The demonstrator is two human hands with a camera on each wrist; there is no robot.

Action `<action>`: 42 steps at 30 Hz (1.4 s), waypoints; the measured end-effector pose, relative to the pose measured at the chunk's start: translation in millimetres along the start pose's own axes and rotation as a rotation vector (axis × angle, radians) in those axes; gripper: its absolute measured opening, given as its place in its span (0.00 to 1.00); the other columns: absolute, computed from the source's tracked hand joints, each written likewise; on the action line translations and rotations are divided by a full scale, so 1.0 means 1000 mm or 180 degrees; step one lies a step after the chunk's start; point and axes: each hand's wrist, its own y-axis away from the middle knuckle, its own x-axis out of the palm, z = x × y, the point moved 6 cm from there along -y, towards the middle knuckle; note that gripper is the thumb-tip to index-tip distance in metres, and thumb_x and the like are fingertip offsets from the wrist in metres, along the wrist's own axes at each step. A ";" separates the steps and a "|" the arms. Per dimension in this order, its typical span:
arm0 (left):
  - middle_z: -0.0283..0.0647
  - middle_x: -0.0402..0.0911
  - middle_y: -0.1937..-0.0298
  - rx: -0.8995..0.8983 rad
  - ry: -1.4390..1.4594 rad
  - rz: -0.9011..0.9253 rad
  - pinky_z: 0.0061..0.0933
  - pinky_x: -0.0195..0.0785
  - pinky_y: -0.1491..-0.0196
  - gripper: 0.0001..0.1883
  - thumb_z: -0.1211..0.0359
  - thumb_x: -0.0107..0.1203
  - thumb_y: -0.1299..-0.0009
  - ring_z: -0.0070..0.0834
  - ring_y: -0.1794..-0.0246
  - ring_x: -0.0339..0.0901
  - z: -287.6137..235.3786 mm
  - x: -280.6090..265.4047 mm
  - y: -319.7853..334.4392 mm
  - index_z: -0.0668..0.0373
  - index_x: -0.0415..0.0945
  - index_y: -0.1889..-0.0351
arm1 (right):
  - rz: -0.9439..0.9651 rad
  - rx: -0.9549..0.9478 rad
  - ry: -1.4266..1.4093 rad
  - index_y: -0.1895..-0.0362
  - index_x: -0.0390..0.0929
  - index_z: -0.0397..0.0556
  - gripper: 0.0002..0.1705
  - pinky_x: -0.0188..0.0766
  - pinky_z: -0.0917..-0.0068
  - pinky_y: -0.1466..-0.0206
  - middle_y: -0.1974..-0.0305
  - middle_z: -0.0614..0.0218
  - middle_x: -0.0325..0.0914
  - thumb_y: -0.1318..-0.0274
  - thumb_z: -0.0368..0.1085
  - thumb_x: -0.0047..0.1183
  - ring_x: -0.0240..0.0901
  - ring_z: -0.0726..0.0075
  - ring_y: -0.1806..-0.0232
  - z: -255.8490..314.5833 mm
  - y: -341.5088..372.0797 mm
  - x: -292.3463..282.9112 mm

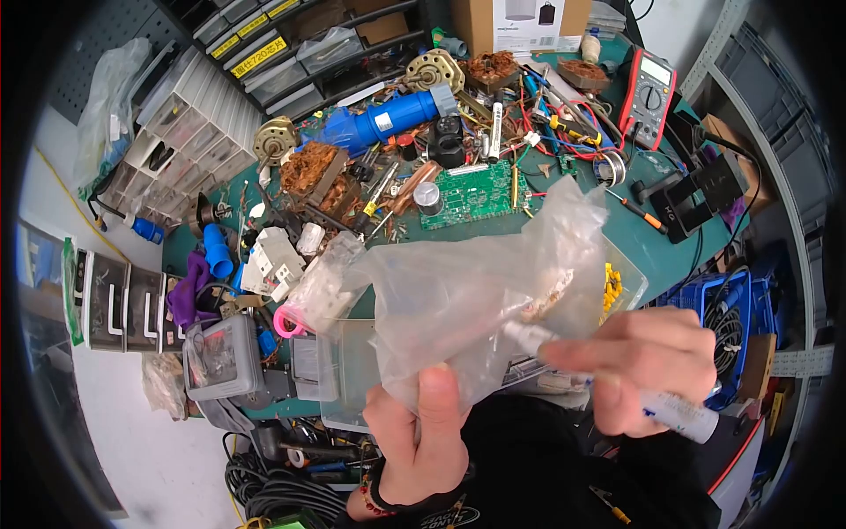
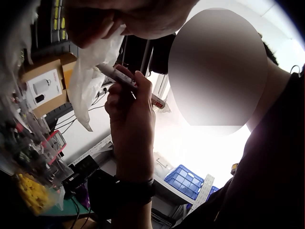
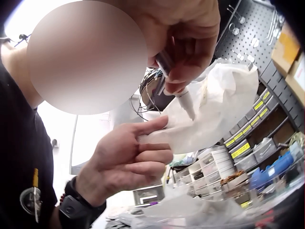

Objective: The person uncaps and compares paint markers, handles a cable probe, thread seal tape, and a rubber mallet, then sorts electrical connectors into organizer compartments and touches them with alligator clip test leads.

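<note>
A translucent plastic bag (image 1: pixel 449 291) is held up over the near edge of the bench. My left hand (image 1: pixel 421 441) pinches its lower edge between thumb and fingers; in the right wrist view the left hand (image 3: pixel 128 160) grips the bag (image 3: pixel 214 114) from the side. My right hand (image 1: pixel 648 370) holds a white marker pen (image 1: pixel 683 416), its white tip end against or very near the bag. The left wrist view shows the right hand (image 2: pixel 131 109) round the marker (image 2: pixel 125 78). Something brownish shows through the bag's right part.
Behind the bag lie a green circuit board (image 1: pixel 476 196), a blue cylinder (image 1: pixel 379 121) and scattered parts. A red multimeter (image 1: pixel 649 95) stands at the back right, a clear tub (image 1: pixel 220 357) at the left, drawer units (image 1: pixel 198 132) farther back. Yellow pieces (image 1: pixel 612 286) lie right of the bag.
</note>
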 end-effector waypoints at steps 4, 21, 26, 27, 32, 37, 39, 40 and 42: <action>0.39 0.79 0.61 -0.0203 0.0011 0.0066 0.20 0.65 0.82 0.19 0.53 0.47 0.24 0.21 0.75 0.76 0.000 0.000 0.003 0.61 0.70 0.52 | -0.0092 0.0010 -0.0218 0.64 0.84 0.42 0.12 0.70 0.77 0.82 0.80 0.70 0.76 0.57 0.25 0.60 0.73 0.74 0.84 0.001 0.001 0.002; 0.36 0.76 0.59 -0.0280 0.0493 0.0094 0.24 0.61 0.84 0.14 0.56 0.44 0.22 0.21 0.74 0.73 -0.001 0.003 0.003 0.55 0.66 0.51 | -0.0075 -0.0289 -0.0323 0.61 0.84 0.44 0.17 0.71 0.81 0.81 0.76 0.73 0.76 0.62 0.24 0.60 0.74 0.77 0.82 0.008 0.003 0.011; 0.39 0.75 0.60 -0.0148 0.0701 0.0178 0.25 0.59 0.85 0.15 0.55 0.43 0.21 0.24 0.75 0.72 0.002 0.004 0.002 0.57 0.64 0.51 | -0.0360 -0.0046 -0.0132 0.61 0.84 0.42 0.15 0.74 0.80 0.79 0.76 0.71 0.78 0.59 0.24 0.59 0.77 0.74 0.80 0.001 0.008 0.002; 0.40 0.75 0.60 -0.0216 0.0696 0.0121 0.26 0.59 0.85 0.15 0.55 0.43 0.21 0.25 0.76 0.72 0.003 0.003 0.003 0.57 0.64 0.50 | -0.0287 0.0007 -0.0186 0.62 0.84 0.42 0.14 0.74 0.79 0.79 0.76 0.70 0.79 0.58 0.24 0.59 0.77 0.73 0.80 0.000 0.009 0.001; 0.41 0.74 0.60 -0.0090 0.0660 0.0049 0.27 0.58 0.86 0.17 0.53 0.40 0.21 0.27 0.79 0.71 0.002 0.003 0.003 0.58 0.63 0.51 | -0.0067 -0.0017 -0.0407 0.62 0.84 0.41 0.11 0.74 0.76 0.80 0.79 0.69 0.78 0.53 0.26 0.57 0.76 0.72 0.83 0.006 0.006 0.004; 0.41 0.74 0.61 -0.0273 0.0605 -0.0452 0.28 0.57 0.87 0.19 0.51 0.41 0.21 0.27 0.80 0.70 0.003 0.000 0.003 0.58 0.63 0.51 | -0.0239 0.0255 0.0131 0.63 0.84 0.41 0.11 0.72 0.77 0.81 0.79 0.66 0.79 0.54 0.25 0.56 0.75 0.72 0.84 0.001 0.008 -0.008; 0.41 0.74 0.63 -0.0104 0.0890 -0.0048 0.28 0.57 0.87 0.20 0.50 0.40 0.22 0.26 0.80 0.69 0.003 0.001 0.001 0.59 0.64 0.52 | -0.0334 0.0214 -0.0060 0.68 0.84 0.41 0.07 0.71 0.78 0.82 0.77 0.64 0.81 0.47 0.31 0.56 0.75 0.72 0.84 0.001 0.011 -0.008; 0.41 0.74 0.63 -0.0109 0.0888 -0.0039 0.28 0.57 0.87 0.20 0.50 0.40 0.22 0.26 0.80 0.69 0.002 0.001 0.001 0.59 0.64 0.52 | -0.0339 0.0222 -0.0057 0.68 0.84 0.41 0.07 0.71 0.78 0.82 0.77 0.64 0.81 0.47 0.31 0.56 0.75 0.72 0.84 -0.002 0.013 -0.005; 0.40 0.75 0.63 -0.0329 0.0907 -0.0373 0.28 0.59 0.85 0.24 0.47 0.44 0.24 0.29 0.77 0.73 0.002 -0.003 0.001 0.62 0.65 0.61 | -0.1143 0.0026 -0.0466 0.70 0.84 0.42 0.17 0.72 0.79 0.81 0.77 0.66 0.82 0.37 0.43 0.53 0.76 0.75 0.83 -0.006 0.021 -0.017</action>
